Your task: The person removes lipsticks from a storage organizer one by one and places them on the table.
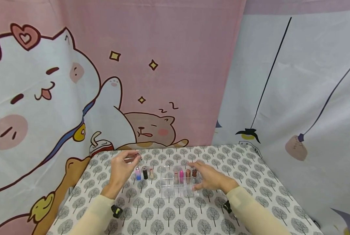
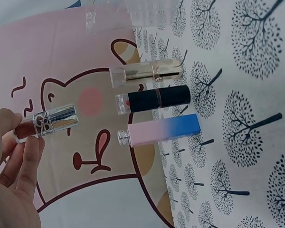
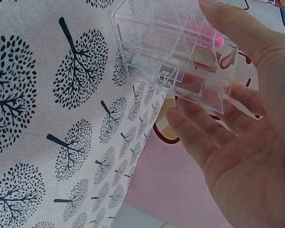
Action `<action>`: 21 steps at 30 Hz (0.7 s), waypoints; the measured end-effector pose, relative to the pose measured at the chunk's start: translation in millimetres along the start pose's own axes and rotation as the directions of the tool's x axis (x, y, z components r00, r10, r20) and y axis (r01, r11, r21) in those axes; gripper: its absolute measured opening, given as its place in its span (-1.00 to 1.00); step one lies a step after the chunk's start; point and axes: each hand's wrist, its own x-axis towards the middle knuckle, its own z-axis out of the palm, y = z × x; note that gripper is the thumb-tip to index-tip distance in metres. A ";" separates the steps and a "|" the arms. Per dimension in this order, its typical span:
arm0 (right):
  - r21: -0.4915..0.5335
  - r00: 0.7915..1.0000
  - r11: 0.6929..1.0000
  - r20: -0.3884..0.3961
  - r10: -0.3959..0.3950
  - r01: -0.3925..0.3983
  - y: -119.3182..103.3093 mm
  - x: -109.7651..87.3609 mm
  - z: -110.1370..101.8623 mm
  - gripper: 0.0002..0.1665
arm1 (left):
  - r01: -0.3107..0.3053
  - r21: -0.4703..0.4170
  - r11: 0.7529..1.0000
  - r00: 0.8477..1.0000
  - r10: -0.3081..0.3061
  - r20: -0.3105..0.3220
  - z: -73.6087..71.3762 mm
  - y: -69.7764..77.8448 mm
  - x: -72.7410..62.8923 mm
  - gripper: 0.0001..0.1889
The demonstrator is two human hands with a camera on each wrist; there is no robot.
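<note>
My left hand (image 1: 122, 167) pinches a lipstick tube (image 2: 50, 122) with a silver end and a brownish clear end, raised above the table. Beneath it, a pink-to-blue lipstick (image 1: 138, 173), a black lipstick (image 1: 145, 173) and a gold lipstick (image 1: 151, 173) stand in a row. My right hand (image 1: 208, 176) holds the right end of a clear lipstick organizer (image 1: 167, 192), thumb on the near side and fingers on the far side. Several lipsticks stand in its compartments, among them a bright pink one (image 1: 181, 176) and a dark brown one (image 1: 194, 173).
A white cloth with grey trees (image 1: 169, 213) covers the table. Behind it hangs a pink curtain (image 1: 186, 81) with cartoon cats, and a pale curtain (image 1: 280, 98) hangs at the right. The standing lipsticks are left of the organizer.
</note>
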 end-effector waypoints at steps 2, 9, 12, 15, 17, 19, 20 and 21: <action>0.003 1.000 1.000 0.004 -0.005 0.005 0.2 -0.3 0.3 0.36 | 0.009 0.009 1.000 1.000 -0.009 -0.004 -0.7 -1.7 -0.5 -0.77; -0.007 1.000 1.000 -0.003 -0.031 0.031 0.4 0.8 0.3 0.35 | 0.048 0.025 0.999 0.999 -0.048 -0.007 -4.7 -6.0 -0.2 -0.76; -0.013 0.999 0.999 -0.007 -0.040 0.040 -0.2 1.9 -0.1 0.35 | 0.056 0.011 0.998 0.998 -0.056 -0.012 -7.2 -8.2 0.1 -0.76; -0.012 0.999 0.999 -0.005 -0.036 0.036 -0.4 2.1 -0.1 0.35 | 0.061 -0.003 0.998 0.998 -0.061 -0.021 -8.7 -10.9 -0.3 -0.76; -0.010 1.000 0.999 -0.003 -0.031 0.031 -0.3 2.1 0.1 0.36 | 0.067 -0.011 0.998 0.997 -0.067 -0.025 -9.5 -13.0 -1.0 -0.76; -0.008 1.000 1.000 -0.002 -0.027 0.027 -0.3 2.1 0.2 0.36 | 0.071 -0.013 0.997 0.997 -0.072 -0.029 -10.1 -15.0 -1.9 -0.75; -0.007 1.000 1.000 -0.002 -0.025 0.025 -0.3 2.0 0.3 0.37 | 0.072 -0.013 0.997 0.997 -0.072 -0.029 -10.4 -15.9 -2.3 -0.75; -0.007 1.000 1.000 -0.001 -0.024 0.024 -0.3 1.9 0.2 0.37 | 0.074 -0.013 0.997 0.997 -0.074 -0.028 -10.6 -16.6 -2.7 -0.75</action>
